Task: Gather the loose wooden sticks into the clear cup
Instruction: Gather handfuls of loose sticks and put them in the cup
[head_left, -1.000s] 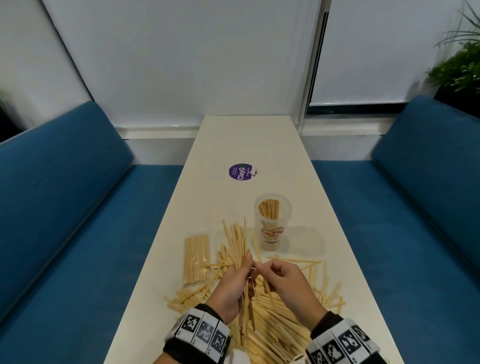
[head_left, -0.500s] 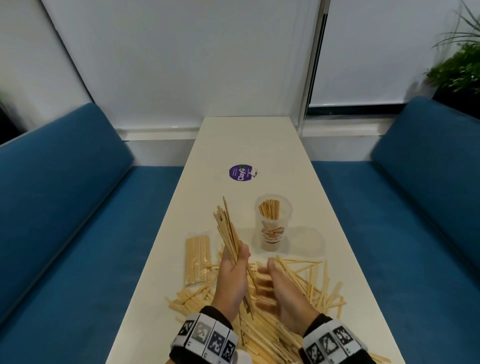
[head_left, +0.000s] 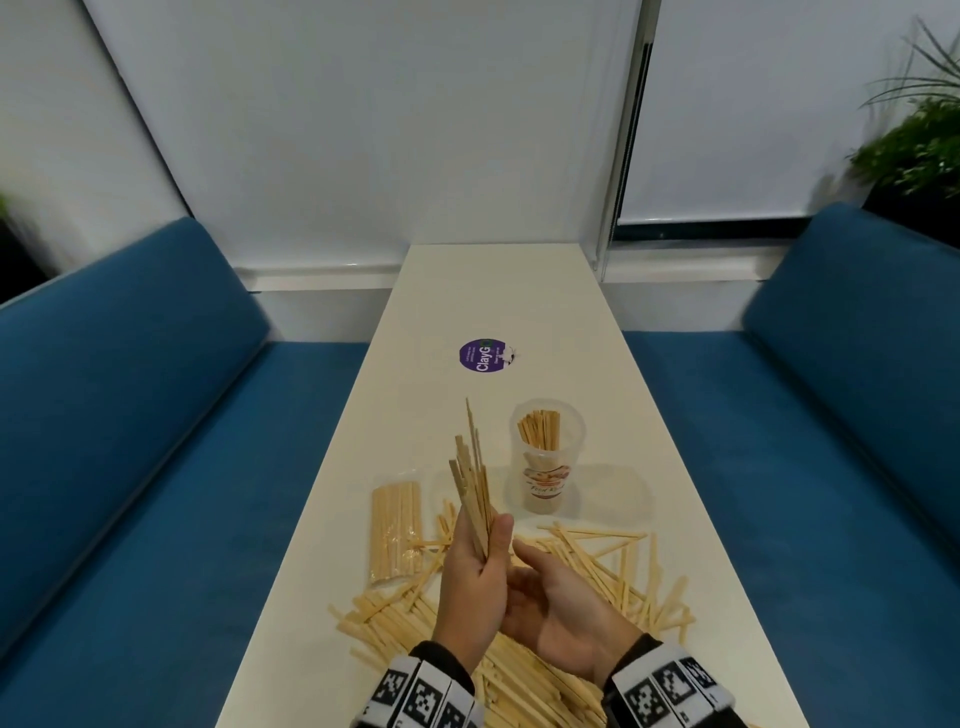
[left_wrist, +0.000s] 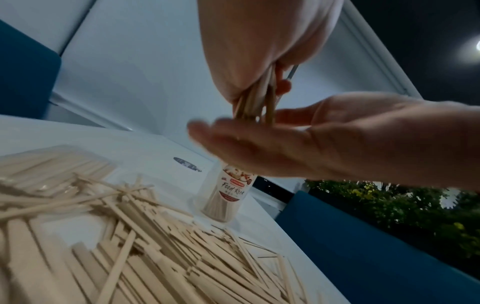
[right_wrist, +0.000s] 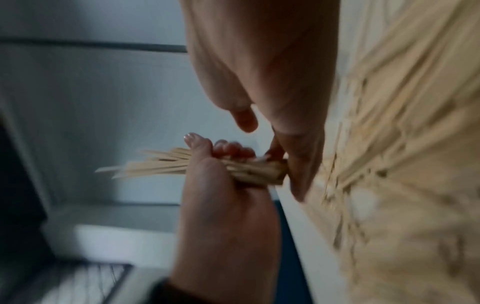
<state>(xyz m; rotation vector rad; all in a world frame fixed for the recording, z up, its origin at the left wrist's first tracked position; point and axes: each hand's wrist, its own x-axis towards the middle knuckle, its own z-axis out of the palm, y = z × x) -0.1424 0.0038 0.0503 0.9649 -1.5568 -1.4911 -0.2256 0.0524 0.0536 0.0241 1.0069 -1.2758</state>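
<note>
Sticks (head_left: 475, 486) stand near upright, bunched in your left hand (head_left: 475, 582); your right hand (head_left: 558, 613) lies flat-fingered under their ends. Clear cup (head_left: 546, 457) sits just beyond, slightly rightward, on the counter (head_left: 519, 291).

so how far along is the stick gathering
Early. Done: the clear plastic cup holds one small cluster of sticks. In hand: the left hand grips a bundle of thin wooden sticks, the open right hand under its ends. Left: the big loose pile on the white table.
</note>
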